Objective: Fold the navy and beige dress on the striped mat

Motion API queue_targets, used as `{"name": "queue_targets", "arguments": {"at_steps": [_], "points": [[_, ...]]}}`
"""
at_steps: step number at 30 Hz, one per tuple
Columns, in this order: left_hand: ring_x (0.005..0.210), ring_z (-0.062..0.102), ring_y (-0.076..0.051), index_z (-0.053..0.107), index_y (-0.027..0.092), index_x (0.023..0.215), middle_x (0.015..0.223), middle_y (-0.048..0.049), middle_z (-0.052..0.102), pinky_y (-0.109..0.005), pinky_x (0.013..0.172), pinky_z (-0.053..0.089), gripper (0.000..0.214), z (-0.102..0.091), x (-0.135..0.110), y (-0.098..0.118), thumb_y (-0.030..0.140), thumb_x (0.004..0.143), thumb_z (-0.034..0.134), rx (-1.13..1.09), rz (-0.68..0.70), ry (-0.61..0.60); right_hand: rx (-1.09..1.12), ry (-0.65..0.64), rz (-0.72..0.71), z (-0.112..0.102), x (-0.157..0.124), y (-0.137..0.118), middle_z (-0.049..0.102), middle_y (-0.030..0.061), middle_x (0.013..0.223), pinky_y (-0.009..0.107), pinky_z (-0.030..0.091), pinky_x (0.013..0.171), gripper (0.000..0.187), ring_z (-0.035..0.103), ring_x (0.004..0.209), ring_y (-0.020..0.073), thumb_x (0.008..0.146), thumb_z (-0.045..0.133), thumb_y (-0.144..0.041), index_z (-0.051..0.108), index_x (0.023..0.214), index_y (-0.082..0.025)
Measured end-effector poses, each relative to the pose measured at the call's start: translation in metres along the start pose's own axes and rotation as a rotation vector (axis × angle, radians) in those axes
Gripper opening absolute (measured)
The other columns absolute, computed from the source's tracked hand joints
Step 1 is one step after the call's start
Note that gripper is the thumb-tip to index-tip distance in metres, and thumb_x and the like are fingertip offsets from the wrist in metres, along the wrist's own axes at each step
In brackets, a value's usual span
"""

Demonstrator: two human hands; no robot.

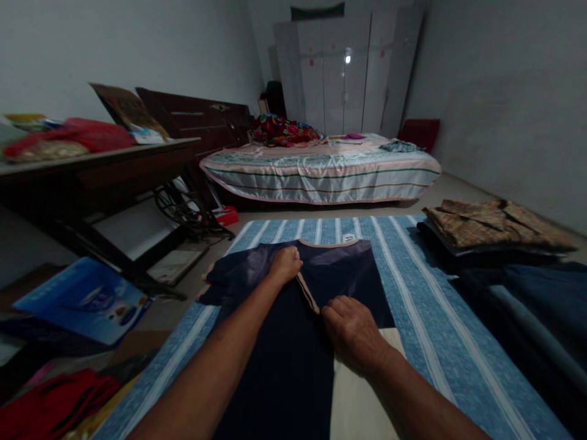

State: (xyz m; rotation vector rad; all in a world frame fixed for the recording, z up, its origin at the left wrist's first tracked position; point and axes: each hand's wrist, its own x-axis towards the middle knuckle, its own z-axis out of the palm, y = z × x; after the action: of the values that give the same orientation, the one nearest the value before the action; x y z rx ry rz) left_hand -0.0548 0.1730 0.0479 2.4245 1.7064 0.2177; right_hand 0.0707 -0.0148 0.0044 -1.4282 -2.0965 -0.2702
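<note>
A navy shirt (279,342) with tan trim and a cream lower panel lies spread on a blue-and-white striped cloth (403,263). My left hand (287,264) is closed on the shirt near its neckline, at the upper end of a tan-edged strip. At the lower end of that strip, my right hand (351,330) pinches the fabric, its fingertips partly hidden. The tan edge runs slanted and straight between both hands. One sleeve extends out to the left, and a small white label shows by the collar.
Folded patterned clothes (495,226) and dark jeans (541,305) are stacked at the right. A blue box (87,299) and red cloth (59,403) lie at lower left, below a sewing-machine table (151,150). Behind stands a bed (321,177) before a wardrobe (334,79).
</note>
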Motion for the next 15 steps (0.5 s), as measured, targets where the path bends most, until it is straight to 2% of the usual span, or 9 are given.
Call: {"name": "queue_targets", "arguments": {"at_steps": [4, 7, 10, 13, 15], "points": [[0.087, 0.063, -0.021, 0.059, 0.018, 0.093, 0.087, -0.0056, 0.066, -0.027, 0.073, 0.046, 0.017, -0.003, -0.010, 0.006, 0.018, 0.077, 0.058, 0.075, 0.018, 0.028, -0.004, -0.029, -0.011, -0.002, 0.001, -0.001, 0.054, 0.0015, 0.073, 0.030, 0.029, 0.065, 0.013, 0.044, 0.070, 0.0165, 0.081, 0.053, -0.009, 0.052, 0.074, -0.019], [0.102, 0.058, -0.027, 0.058, 0.016, 0.100, 0.104, -0.0117, 0.062, -0.035, 0.084, 0.046, 0.022, -0.009, -0.020, 0.017, 0.017, 0.079, 0.056, 0.149, 0.043, 0.083, -0.009, -0.038, -0.023, -0.003, 0.001, -0.001, 0.053, 0.0017, 0.073, 0.031, 0.029, 0.065, 0.013, 0.044, 0.070, 0.0170, 0.080, 0.055, -0.009, 0.052, 0.075, -0.020], [0.110, 0.053, -0.027, 0.060, 0.016, 0.101, 0.112, -0.0121, 0.059, -0.035, 0.090, 0.045, 0.021, -0.011, -0.028, 0.035, 0.015, 0.081, 0.053, 0.200, 0.215, 0.121, -0.020, -0.036, -0.027, -0.002, 0.000, -0.002, 0.053, 0.0018, 0.073, 0.031, 0.029, 0.065, 0.012, 0.043, 0.071, 0.0174, 0.082, 0.055, -0.010, 0.052, 0.075, -0.019], [0.108, 0.056, -0.022, 0.062, 0.017, 0.104, 0.113, -0.0087, 0.061, -0.030, 0.093, 0.044, 0.024, -0.001, -0.031, 0.050, 0.014, 0.083, 0.051, 0.081, 0.452, 0.034, -0.025, -0.027, -0.046, -0.001, -0.001, -0.002, 0.052, 0.0019, 0.072, 0.032, 0.029, 0.065, 0.010, 0.043, 0.071, 0.0177, 0.082, 0.055, -0.012, 0.052, 0.075, -0.019], [0.112, 0.055, -0.020, 0.061, 0.018, 0.110, 0.120, -0.0068, 0.060, -0.028, 0.098, 0.041, 0.027, 0.010, -0.030, 0.056, 0.016, 0.086, 0.049, -0.030, 0.544, -0.028, -0.032, -0.006, -0.059, -0.001, -0.001, -0.002, 0.052, 0.0021, 0.072, 0.032, 0.029, 0.065, 0.010, 0.043, 0.071, 0.0180, 0.082, 0.054, -0.012, 0.053, 0.075, -0.019]]}}
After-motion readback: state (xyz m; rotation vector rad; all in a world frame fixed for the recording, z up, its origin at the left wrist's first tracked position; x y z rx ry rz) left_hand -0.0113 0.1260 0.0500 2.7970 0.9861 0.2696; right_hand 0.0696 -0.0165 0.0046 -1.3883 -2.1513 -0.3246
